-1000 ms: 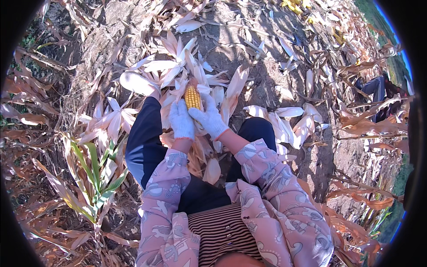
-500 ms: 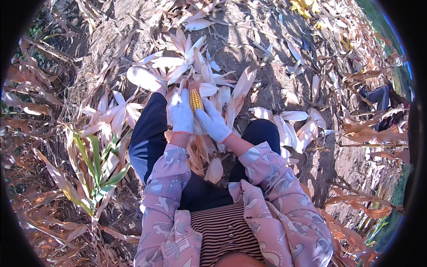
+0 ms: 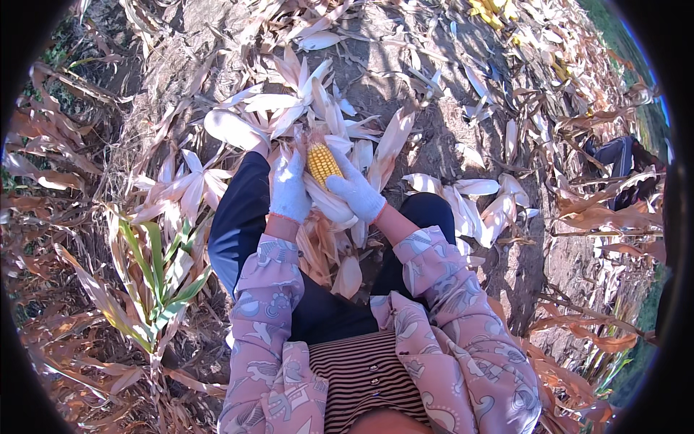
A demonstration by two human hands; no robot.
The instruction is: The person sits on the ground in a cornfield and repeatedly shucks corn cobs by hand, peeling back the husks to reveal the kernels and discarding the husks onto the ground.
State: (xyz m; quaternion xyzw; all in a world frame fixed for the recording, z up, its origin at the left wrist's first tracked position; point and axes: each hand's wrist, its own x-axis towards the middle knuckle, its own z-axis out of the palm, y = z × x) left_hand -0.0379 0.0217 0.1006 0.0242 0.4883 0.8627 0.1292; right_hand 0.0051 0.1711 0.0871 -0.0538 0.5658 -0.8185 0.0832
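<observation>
Between my two gloved hands is an ear of corn (image 3: 322, 163), its yellow kernels bared over much of its length and its tip pointing away from me. Pale husk (image 3: 332, 205) still wraps the end nearer to me. My left hand (image 3: 291, 189), in a white knit glove, is closed along the ear's left side. On the right side, my right hand (image 3: 356, 189) grips the ear and husk, its fingers reaching up toward the kernels. Brownish silk shows at the tip. Some fingertips are hidden behind the husk.
Peeled husks (image 3: 293, 98) lie beyond my hands, with more husks (image 3: 473, 206) to the right. A partly green corn plant (image 3: 155, 282) stands at left. Yellow ears (image 3: 495, 11) lie far right. Another person's dark-clothed leg (image 3: 614, 155) shows at the right edge.
My hands have moved slightly apart, the husk has been drawn down and more kernels show. The right hand has shifted a little to the right.
</observation>
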